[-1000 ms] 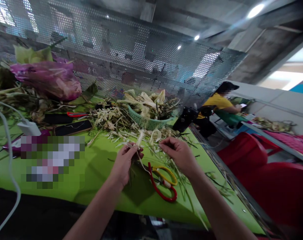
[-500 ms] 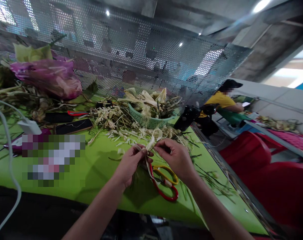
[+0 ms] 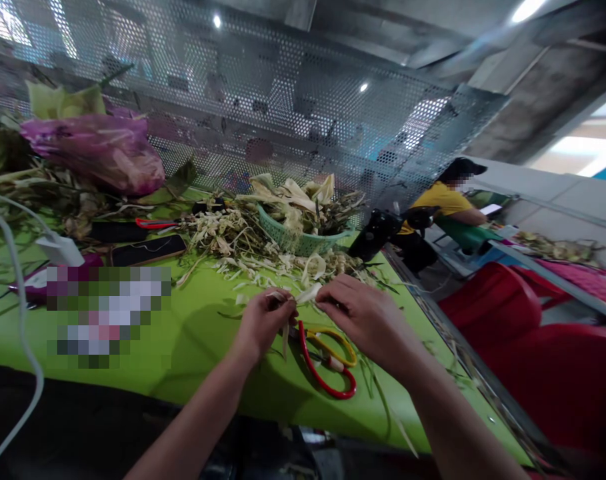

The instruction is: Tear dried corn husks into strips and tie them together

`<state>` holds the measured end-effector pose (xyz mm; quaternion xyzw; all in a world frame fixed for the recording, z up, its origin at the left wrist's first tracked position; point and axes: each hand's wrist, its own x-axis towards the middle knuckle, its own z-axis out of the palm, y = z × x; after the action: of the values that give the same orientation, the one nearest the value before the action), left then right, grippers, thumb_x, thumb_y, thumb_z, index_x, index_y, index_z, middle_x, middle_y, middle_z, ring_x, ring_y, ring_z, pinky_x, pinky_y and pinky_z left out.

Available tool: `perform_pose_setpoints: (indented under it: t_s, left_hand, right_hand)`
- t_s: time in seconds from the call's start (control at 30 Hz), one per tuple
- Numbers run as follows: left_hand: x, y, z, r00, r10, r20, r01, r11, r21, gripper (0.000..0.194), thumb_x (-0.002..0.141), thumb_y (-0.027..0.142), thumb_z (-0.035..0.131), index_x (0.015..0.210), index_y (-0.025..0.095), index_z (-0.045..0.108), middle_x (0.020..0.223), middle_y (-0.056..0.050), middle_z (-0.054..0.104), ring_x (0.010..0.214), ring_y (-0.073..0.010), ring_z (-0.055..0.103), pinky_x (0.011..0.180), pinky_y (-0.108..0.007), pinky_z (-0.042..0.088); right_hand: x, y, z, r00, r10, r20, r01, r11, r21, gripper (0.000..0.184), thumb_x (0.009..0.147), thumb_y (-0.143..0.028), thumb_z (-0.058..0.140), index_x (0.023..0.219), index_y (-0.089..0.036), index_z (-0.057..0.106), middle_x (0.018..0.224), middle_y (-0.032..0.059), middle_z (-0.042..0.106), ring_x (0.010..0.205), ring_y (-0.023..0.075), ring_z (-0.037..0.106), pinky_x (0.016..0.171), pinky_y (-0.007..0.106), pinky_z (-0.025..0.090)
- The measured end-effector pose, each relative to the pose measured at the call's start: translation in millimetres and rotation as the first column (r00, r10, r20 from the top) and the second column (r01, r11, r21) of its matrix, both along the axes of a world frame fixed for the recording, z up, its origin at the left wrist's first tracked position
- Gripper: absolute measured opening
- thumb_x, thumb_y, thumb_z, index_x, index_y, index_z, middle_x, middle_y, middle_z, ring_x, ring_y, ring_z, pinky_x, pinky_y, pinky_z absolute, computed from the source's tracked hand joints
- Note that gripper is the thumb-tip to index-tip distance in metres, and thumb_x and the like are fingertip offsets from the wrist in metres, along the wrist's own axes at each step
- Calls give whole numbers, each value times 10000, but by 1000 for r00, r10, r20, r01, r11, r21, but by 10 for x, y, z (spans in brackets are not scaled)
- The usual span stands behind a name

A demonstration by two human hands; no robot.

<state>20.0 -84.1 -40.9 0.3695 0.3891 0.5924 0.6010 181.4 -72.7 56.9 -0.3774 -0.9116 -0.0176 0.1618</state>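
A pale, dried leaf-like strip [image 3: 309,293] stretches between my two hands above the green table. My left hand [image 3: 263,325] pinches one end between thumb and fingers, and a loose tail hangs below it. On the other end, the fingers of my right hand [image 3: 363,321] are closed, with the thumb partly hidden. Scissors [image 3: 335,363] with one red and one yellow handle lie on the table just under and between the hands; their blades are mostly hidden. A curled pale piece [image 3: 313,268] lies just beyond the fingertips.
Behind the hands, a green basket [image 3: 307,241] holds dry husks, with pale scraps [image 3: 223,230] around it. A dark phone [image 3: 147,251], a pink bag [image 3: 95,150] and a white cable [image 3: 20,300] are at left. A person [image 3: 440,200] sits beyond red chairs [image 3: 503,300].
My right hand has moved slightly right, drawing the strip out straighter between the hands. The tail that hung over the scissors now hangs nearer my left hand.
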Motion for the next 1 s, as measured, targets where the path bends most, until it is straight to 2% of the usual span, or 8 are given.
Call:
perform_pose_setpoints:
  t_s: [0.13, 0.27, 0.43, 0.53, 0.6, 0.73, 0.87, 1.0]
  left_hand:
    - [25, -27, -30, 979, -79, -187, 95, 993, 74, 153, 730, 281, 640, 759, 138, 594, 612, 12, 582, 553, -107, 543, 582, -238, 439]
    - [20, -94, 7, 959, -239, -151, 256, 962, 100, 136, 733, 260, 649, 791, 143, 615, 623, 19, 582, 570, -89, 526, 578, -210, 419]
    - [-13, -124, 97, 957, -282, 73, 278, 959, 57, 250, 691, 311, 716, 825, 131, 606, 650, -8, 626, 570, -98, 568, 600, -223, 462]
    - [-13, -96, 112, 960, -148, 239, 161, 986, -37, 333, 647, 339, 755, 845, 147, 570, 672, -9, 640, 550, -97, 580, 583, -228, 483]
    - [-10, -67, 102, 971, -49, 234, 69, 995, -75, 325, 645, 349, 752, 821, 152, 562, 667, 4, 627, 546, -89, 572, 573, -219, 482]
    - [-15, -17, 61, 999, 54, 2, -54, 998, -13, 257, 697, 353, 694, 749, 148, 550, 593, 20, 585, 539, -97, 549, 550, -213, 457]
    - [-10, -22, 17, 961, 125, -246, -103, 990, 100, 166, 749, 306, 617, 745, 160, 539, 574, 27, 559, 527, -104, 519, 531, -213, 408]
    - [1, -78, 25, 720, 245, -649, -59, 954, 294, 70, 765, 192, 543, 723, 163, 591, 622, 7, 560, 573, -107, 476, 563, -223, 354]
  right_hand:
    - [-13, 34, 126, 991, 136, -13, -137, 989, -61, 145, 891, -215, 522, 858, -206, 663, 811, 33, 599, 757, 144, 556, 663, 251, 375]
    - [34, 287, 89, 966, 174, -191, -226, 926, -302, 90, 842, -239, 603, 812, -192, 673, 783, 20, 610, 768, 141, 565, 696, 247, 403]
    - [90, 482, -219, 907, -38, -420, -215, 815, -539, 154, 798, -307, 632, 785, -154, 649, 729, 10, 605, 682, 135, 553, 626, 238, 425]
    - [65, 375, -349, 890, -80, -448, -155, 872, -464, 152, 798, -299, 621, 758, -155, 649, 701, 10, 597, 664, 140, 547, 615, 246, 420]
    - [35, 257, -365, 914, -40, -404, -123, 921, -369, 141, 826, -281, 595, 777, -169, 665, 728, 23, 612, 692, 150, 562, 642, 256, 425]
    - [-31, 70, -312, 971, 73, -230, -118, 975, -191, 144, 870, -217, 538, 867, -194, 680, 783, 44, 625, 735, 157, 569, 657, 257, 411]
    - [-86, 6, -275, 981, 174, -81, -179, 982, -61, 149, 872, -178, 525, 873, -190, 673, 762, 47, 613, 729, 154, 556, 656, 252, 391]
    - [-69, 31, -210, 973, 217, -73, -220, 975, -41, 158, 883, -182, 515, 867, -184, 672, 760, 47, 609, 720, 152, 546, 667, 258, 390]
